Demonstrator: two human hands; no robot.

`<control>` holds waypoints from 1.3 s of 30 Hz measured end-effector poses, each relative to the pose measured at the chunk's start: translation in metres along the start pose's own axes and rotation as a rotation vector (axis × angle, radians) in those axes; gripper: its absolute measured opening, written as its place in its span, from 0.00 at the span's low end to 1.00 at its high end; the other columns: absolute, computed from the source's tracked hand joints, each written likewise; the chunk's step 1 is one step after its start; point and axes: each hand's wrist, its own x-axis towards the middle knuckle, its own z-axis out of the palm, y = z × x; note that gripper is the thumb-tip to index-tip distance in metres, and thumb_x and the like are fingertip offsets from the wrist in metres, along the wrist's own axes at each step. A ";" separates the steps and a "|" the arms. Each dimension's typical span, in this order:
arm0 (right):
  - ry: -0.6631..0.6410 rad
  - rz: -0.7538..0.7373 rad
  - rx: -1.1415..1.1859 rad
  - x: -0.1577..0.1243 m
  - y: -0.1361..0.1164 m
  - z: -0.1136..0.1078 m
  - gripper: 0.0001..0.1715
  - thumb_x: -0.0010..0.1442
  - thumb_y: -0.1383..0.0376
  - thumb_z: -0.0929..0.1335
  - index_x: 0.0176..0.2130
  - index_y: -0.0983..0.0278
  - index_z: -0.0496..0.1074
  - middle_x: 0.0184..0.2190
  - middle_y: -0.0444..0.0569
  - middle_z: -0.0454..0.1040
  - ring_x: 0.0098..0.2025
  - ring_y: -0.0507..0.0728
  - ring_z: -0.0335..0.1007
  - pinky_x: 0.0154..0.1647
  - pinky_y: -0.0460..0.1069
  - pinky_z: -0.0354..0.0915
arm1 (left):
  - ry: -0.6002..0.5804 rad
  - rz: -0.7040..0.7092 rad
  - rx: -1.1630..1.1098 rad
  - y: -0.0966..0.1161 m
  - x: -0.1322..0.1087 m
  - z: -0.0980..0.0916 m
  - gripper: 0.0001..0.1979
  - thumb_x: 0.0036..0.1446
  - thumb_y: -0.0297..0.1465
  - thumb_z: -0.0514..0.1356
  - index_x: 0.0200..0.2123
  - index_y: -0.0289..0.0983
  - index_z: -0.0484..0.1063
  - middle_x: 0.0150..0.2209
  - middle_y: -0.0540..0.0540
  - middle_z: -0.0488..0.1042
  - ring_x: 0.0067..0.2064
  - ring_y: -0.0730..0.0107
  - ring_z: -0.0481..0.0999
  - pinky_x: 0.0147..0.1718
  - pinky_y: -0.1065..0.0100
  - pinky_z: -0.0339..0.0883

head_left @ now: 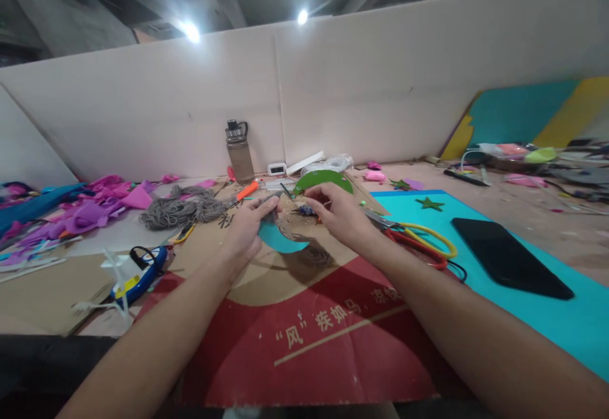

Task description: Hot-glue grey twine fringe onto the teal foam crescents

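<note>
My left hand [251,225] pinches a teal crescent-shaped piece [284,241] by its upper left end, above the cardboard. Grey cord [284,223] runs along the inner curve of the crescent, and a loose coil of cord [318,254] lies below it. My right hand [335,212] hovers just right of the piece, its fingers curled and thumb close to the forefinger. Whatever is between those fingertips is too small to make out. Behind the right hand is a green rounded piece [321,179]. Scissors [423,241] with red and yellow handles lie beside the right forearm.
A skein of grey yarn [183,208], an orange-handled cutter [247,190] and a blue tool [143,276] are on the left. A bottle [240,155] stands by the white partition. At right, a black phone [511,257] and green star [429,204] rest on a turquoise sheet [571,317].
</note>
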 end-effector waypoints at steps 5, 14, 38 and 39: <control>0.028 0.020 0.251 -0.010 -0.019 0.004 0.08 0.63 0.62 0.64 0.39 0.62 0.72 0.37 0.49 0.75 0.38 0.55 0.69 0.41 0.52 0.65 | -0.011 0.181 0.102 0.000 -0.005 0.003 0.11 0.44 0.35 0.72 0.28 0.35 0.79 0.27 0.49 0.77 0.28 0.77 0.71 0.29 0.76 0.64; 0.098 -0.056 0.319 -0.014 -0.029 -0.002 0.07 0.63 0.61 0.67 0.38 0.62 0.72 0.36 0.48 0.72 0.37 0.53 0.68 0.38 0.50 0.65 | 0.036 0.541 0.649 0.006 -0.020 0.005 0.07 0.52 0.35 0.68 0.33 0.39 0.81 0.31 0.47 0.79 0.33 0.69 0.74 0.35 0.70 0.66; 0.220 -0.263 0.185 -0.020 -0.036 0.003 0.10 0.59 0.70 0.70 0.42 0.60 0.72 0.41 0.48 0.68 0.36 0.52 0.64 0.34 0.49 0.64 | -0.013 1.351 1.090 0.018 -0.019 -0.009 0.08 0.51 0.28 0.68 0.36 0.44 0.79 0.36 0.48 0.81 0.38 0.66 0.76 0.43 0.61 0.64; 0.222 -0.264 0.188 -0.020 -0.037 0.003 0.09 0.60 0.69 0.70 0.42 0.60 0.72 0.41 0.48 0.68 0.36 0.52 0.64 0.34 0.49 0.64 | -0.005 1.286 1.048 0.016 -0.020 -0.007 0.06 0.51 0.28 0.68 0.35 0.43 0.79 0.35 0.48 0.81 0.39 0.66 0.76 0.43 0.62 0.65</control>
